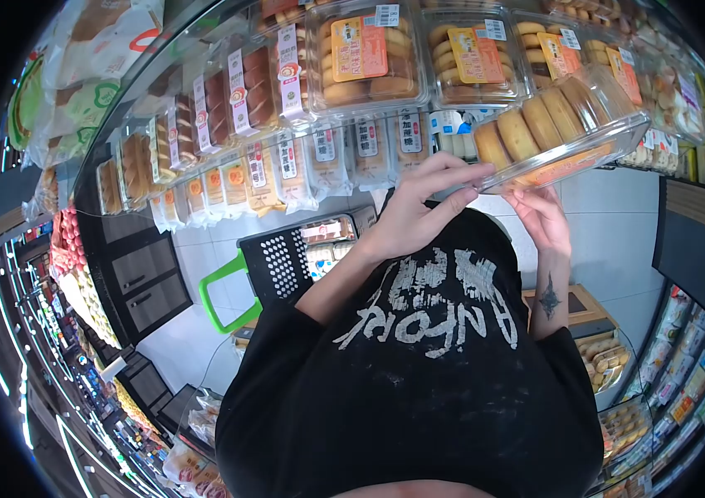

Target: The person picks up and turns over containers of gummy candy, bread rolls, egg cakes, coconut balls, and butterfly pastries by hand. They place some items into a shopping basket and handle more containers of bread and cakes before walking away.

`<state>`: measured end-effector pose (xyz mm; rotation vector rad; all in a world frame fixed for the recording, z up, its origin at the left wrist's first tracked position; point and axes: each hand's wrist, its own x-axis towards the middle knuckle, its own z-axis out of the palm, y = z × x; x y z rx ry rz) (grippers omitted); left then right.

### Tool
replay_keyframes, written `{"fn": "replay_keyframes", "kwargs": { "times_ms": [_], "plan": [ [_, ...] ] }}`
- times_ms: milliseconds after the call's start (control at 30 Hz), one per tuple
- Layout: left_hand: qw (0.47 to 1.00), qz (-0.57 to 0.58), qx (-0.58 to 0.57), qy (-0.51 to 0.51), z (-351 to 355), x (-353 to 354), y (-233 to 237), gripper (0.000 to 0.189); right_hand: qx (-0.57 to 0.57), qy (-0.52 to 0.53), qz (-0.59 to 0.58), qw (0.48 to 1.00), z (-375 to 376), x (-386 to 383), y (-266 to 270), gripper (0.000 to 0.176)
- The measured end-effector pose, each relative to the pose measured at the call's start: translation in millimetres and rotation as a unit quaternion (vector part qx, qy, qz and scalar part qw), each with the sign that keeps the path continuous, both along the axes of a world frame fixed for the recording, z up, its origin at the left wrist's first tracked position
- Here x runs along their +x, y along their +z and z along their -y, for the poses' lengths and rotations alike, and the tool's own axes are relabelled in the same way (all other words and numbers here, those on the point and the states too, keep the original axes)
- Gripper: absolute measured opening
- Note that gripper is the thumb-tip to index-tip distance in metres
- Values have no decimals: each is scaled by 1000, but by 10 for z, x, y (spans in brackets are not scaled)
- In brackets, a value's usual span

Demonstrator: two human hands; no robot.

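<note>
The fingers of the left hand (425, 207) pinch the box (564, 124) corner; the right hand (545, 220), fingers half bent, holds it below. Packs (326, 153) lie beyond the left fingers.

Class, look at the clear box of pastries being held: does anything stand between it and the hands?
Nothing visible does: the left hand grips the left end of the clear box, and the right hand meets its lower edge.
</note>
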<state>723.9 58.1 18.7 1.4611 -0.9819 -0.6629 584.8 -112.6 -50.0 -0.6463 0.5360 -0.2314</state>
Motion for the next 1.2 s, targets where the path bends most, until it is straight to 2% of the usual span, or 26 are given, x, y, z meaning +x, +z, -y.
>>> {"fn": "replay_keyframes", "kwargs": {
  "times_ms": [67,200,300,433,533,600,700,900,1200],
  "plan": [
    [1000,-10,-3,28,53,-45,-23,27,2,6,-10,1000,31,-6,-36,49],
    [969,-220,-38,105,156,-21,-315,23,-78,1,-45,996,92,33,-4,45],
    [955,-265,-50,120,204,66,-489,24,-38,-64,-58,996,172,57,-16,40],
    [949,-282,-23,140,205,82,-564,24,-56,-105,-75,990,202,179,76,34],
    [935,-317,-8,160,205,123,-569,24,-124,-119,-80,982,108,340,294,36],
    [923,-348,-6,163,221,162,-564,24,-183,-117,-81,973,99,407,178,37],
    [875,-449,-36,177,279,204,-583,23,-272,-125,-115,947,95,540,122,36],
    [843,-509,-70,160,330,316,-590,22,-300,-118,-133,937,130,716,95,33],
    [832,-528,-91,143,346,354,-679,20,-327,-110,-133,929,157,812,32,34]
  ]
}}
